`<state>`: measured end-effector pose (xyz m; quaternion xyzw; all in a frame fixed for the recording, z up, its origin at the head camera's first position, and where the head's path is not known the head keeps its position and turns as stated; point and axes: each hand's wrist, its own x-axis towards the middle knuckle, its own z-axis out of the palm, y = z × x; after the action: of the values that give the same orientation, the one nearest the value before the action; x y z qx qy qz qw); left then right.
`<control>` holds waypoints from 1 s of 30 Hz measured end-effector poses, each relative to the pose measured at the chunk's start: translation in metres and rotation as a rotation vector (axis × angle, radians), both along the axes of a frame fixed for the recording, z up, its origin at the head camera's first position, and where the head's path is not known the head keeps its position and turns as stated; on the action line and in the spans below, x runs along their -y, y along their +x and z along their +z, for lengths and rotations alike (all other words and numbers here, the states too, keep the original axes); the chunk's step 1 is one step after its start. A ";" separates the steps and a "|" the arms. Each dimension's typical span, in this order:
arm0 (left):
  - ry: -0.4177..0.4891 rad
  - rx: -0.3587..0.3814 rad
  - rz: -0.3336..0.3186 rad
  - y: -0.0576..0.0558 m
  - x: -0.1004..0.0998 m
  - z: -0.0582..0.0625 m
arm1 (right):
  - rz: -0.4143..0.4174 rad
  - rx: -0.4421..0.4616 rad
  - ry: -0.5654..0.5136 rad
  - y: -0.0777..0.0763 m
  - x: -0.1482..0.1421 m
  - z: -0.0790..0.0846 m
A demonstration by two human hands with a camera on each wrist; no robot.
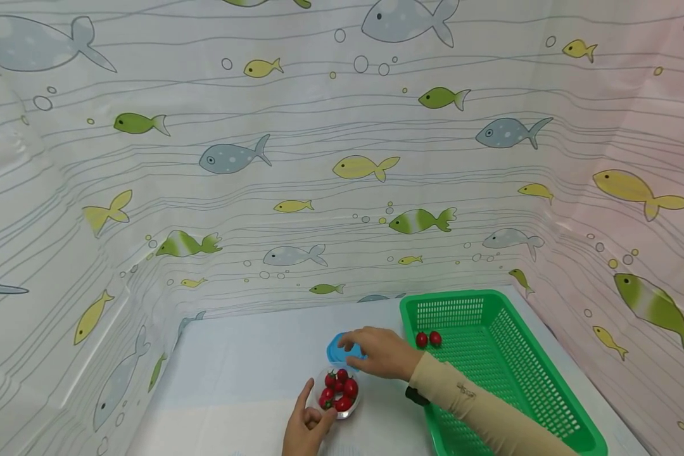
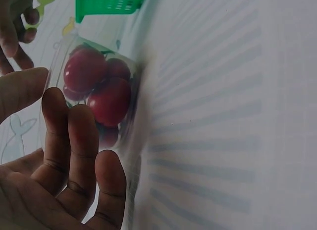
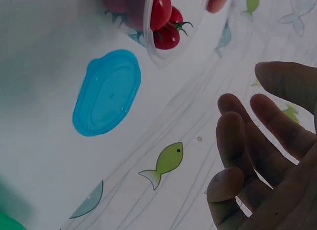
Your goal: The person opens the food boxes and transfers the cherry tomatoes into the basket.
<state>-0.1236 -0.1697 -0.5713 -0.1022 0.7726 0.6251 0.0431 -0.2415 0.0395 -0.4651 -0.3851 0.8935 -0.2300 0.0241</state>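
Several red cherry tomatoes (image 1: 350, 387) with green stems lie in a small clear plastic container (image 1: 344, 415) on the white surface. My left hand (image 1: 308, 425) holds this container at its near left side, thumb and index finger spread around the wall. In the left wrist view the other fingers (image 2: 81, 155) curl loosely beside it. Above and beyond the container hovers my right hand (image 1: 383, 352), its fingers relaxed with nothing between them. Beneath that hand lies a blue lid (image 1: 335, 352), partly hidden in the head view; the right wrist view shows it flat and whole.
A green plastic basket (image 1: 527, 386) stands on the right, under the right forearm. Two more cherry tomatoes (image 1: 436, 339) are in its far left part. Fish-printed sheeting (image 1: 296, 228) rises behind the white tabletop (image 1: 222, 373) and along both sides.
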 end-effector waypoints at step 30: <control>0.015 -0.022 0.008 0.000 0.000 -0.001 | 0.056 0.047 0.248 0.013 0.020 -0.029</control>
<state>-0.1240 -0.1697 -0.5722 -0.0980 0.7679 0.6321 0.0326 -0.2288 0.0198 -0.4941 -0.3983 0.9032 -0.1257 0.0987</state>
